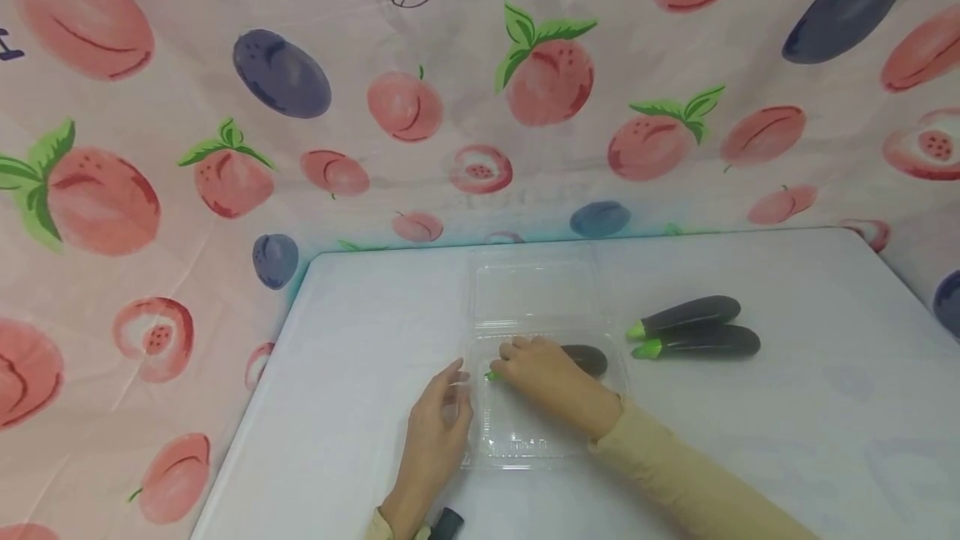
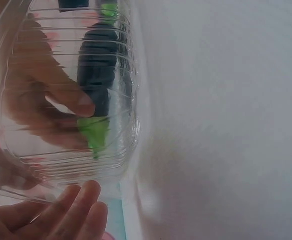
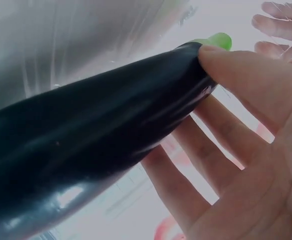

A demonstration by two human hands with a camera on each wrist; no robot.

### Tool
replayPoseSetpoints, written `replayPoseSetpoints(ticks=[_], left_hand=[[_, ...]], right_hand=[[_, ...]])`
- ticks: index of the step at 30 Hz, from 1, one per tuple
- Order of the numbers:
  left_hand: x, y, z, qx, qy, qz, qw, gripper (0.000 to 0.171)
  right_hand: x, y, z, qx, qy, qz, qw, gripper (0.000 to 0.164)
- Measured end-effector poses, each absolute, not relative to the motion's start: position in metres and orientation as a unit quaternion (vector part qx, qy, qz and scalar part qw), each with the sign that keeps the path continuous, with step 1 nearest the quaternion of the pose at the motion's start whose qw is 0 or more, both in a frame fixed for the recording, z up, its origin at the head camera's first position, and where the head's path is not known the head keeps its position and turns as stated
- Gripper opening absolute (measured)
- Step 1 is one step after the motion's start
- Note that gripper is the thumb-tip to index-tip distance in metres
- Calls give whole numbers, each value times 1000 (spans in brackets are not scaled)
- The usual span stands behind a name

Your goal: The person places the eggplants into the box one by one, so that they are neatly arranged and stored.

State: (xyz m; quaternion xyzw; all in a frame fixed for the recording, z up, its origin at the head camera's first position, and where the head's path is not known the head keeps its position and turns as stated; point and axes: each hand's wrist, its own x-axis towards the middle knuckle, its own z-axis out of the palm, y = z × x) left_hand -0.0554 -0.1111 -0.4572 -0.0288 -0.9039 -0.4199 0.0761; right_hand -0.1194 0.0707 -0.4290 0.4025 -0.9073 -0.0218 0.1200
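A clear plastic clamshell box [image 1: 525, 440] lies with its lid folded back. Inside its base is a dark eggplant [image 1: 588, 359] with a green stem end. My right hand [image 1: 543, 369] pinches this eggplant [image 3: 95, 120] near the stem end, thumb on one side and fingers on the other, as the right wrist view shows. At the left side of the box is my left hand [image 1: 438, 423], its fingertips [image 2: 88, 192] straight and right at the rim. Through the ribbed plastic wall, the left wrist view shows the eggplant [image 2: 98, 65] and the right hand.
Two more eggplants [image 1: 701, 342] lie side by side to the right of the box, green ends toward it. The transparent lid [image 1: 536, 294] lies open toward the back edge of the white table [image 1: 360, 315]. A fruit-patterned cloth [image 1: 465, 40] hangs behind.
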Motion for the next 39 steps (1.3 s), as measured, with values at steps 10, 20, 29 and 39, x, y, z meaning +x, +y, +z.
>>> replayPoseSetpoints(ticks=[10, 20, 29, 39], left_hand=[[-55, -111, -457, -29, -903, -422, 79, 42], [-55, -112, -459, -34, -902, -421, 86, 42], [-55, -112, -457, -29, -904, -420, 76, 42], [-57, -112, -459, -38, -903, -421, 84, 41]], right_hand=[[-119, 71, -428, 404, -907, -24, 118, 25], [-119, 71, -428, 407, -905, -31, 117, 25], [-120, 70, -429, 403, -908, -25, 112, 22], [-117, 72, -422, 395, -914, -17, 94, 25]])
